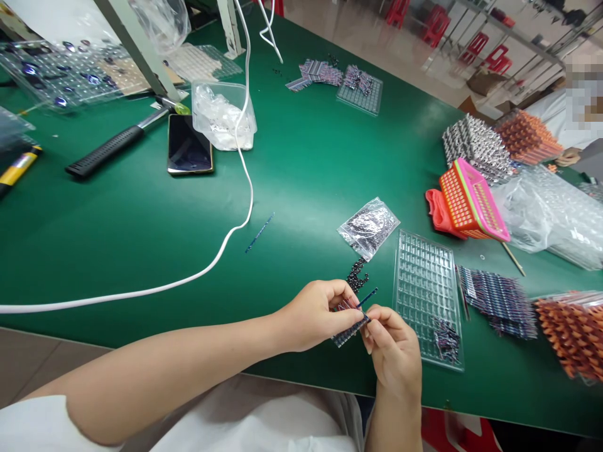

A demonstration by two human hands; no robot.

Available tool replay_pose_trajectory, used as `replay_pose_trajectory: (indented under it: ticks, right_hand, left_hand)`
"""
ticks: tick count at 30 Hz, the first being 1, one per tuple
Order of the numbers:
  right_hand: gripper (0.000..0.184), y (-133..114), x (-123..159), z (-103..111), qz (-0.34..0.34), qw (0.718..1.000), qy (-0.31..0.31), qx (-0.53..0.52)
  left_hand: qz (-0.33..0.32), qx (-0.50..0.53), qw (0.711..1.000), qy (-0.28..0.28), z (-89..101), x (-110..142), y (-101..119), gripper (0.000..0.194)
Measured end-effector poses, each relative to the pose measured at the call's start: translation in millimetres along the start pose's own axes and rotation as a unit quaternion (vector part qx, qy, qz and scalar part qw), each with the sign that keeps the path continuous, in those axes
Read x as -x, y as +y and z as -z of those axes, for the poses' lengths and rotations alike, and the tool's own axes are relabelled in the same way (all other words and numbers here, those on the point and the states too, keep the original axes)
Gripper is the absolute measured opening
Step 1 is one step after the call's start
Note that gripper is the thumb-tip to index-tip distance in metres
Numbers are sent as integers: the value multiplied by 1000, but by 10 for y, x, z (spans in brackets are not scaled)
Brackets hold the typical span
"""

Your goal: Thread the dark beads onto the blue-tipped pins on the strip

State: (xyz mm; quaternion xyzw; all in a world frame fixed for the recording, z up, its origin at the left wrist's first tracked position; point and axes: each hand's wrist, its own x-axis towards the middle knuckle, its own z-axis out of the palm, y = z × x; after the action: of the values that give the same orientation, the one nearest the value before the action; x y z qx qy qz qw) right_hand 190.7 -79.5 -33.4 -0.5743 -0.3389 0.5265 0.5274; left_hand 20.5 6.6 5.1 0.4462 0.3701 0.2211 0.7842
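Note:
My left hand (pixel 315 317) is closed around a small dark strip with a grid pattern (pixel 346 336) and pinkish wire-like ends, near the table's front edge. A thin blue stick-like piece (pixel 367 297) pokes up between the hands. Fingertips of my right hand (pixel 394 345) are pinched at the strip's right end; whatever lies between them is too small to make out. Just behind the hands lie small black beads or rings (pixel 357 276), beside a clear bag (pixel 370 227) of similar dark parts. Right of my hands lies a clear compartment tray (pixel 419 270) with a pile of thin dark pieces (pixel 446 340).
Dark strips (pixel 499 302) and orange pieces (pixel 572 336) are stacked at right, below a pink-orange basket (pixel 471 201). A white cable (pixel 207 271) crosses the left side. A hammer (pixel 110 145), phone (pixel 190 143) and plastic tub (pixel 223 116) lie further back.

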Motion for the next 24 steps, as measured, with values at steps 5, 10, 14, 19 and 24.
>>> replay_pose_trajectory:
  ticks: [5, 10, 14, 19, 24]
  right_hand:
    - [22, -6, 1, -1, -4, 1000, 1, 4]
    - [21, 1, 3, 4, -4, 1000, 4, -1]
    - [19, 7, 4, 7, -2, 1000, 2, -4]
    - [19, 5, -2, 10, -3, 1000, -3, -6]
    - [16, -8, -2, 8, 1, 1000, -16, -26]
  left_hand:
    - [0, 0, 1000, 2, 0, 0, 5, 15]
    - [3, 10, 1000, 1, 3, 3, -2, 15]
    - [0, 5, 1000, -4, 7, 0, -13, 15]
    - [2, -7, 1000, -5, 12, -1, -1, 16]
    - [-4, -10, 1000, -17, 26, -6, 5, 17]
